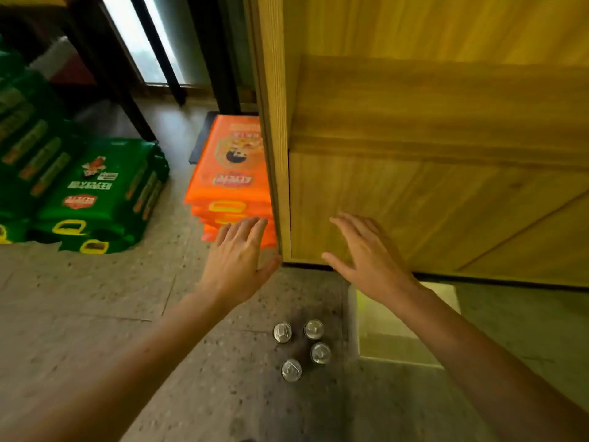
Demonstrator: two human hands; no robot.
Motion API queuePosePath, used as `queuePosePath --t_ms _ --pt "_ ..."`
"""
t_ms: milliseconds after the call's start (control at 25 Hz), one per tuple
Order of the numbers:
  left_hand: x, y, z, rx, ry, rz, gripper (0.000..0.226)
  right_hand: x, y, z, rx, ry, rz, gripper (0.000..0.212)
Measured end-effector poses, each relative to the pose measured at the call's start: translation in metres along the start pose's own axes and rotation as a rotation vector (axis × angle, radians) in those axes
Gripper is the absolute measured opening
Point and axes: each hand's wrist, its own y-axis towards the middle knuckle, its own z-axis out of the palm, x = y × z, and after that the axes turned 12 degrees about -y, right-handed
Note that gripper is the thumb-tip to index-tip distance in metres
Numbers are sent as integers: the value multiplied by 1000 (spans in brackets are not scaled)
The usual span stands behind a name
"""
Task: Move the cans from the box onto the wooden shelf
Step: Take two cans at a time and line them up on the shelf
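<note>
Several silver-topped cans (302,348) stand upright in a loose cluster on the speckled floor, seen from above. The wooden shelf (430,129) rises right behind them, its yellow-brown boards filling the upper right; no can shows on it. My left hand (237,263) hovers empty near the shelf's left corner post, fingers spread. My right hand (369,253) is also empty and spread, held in front of the shelf's lower panel. Both hands are well above the cans and touch none. A pale open box (398,330) lies on the floor right of the cans, partly hidden by my right forearm.
A stack of orange packs (231,177) sits on the floor against the shelf's left side. Green packs (95,193) are piled at the far left. Dark table legs (127,100) and a glass door (143,43) stand behind them.
</note>
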Motion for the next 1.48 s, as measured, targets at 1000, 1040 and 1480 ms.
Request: queuePosePath --t_ms 1000,1040,1480 --pt "124 -54 331 277 -361 -169 73 -31 -21 362 172 340 269 66" --pt "117 -50 311 247 -376 -158 73 -31 -20 341 146 364 270 65" --pt "-71 7 -115 93 -435 18 79 27 -12 -132 94 376 185 64"
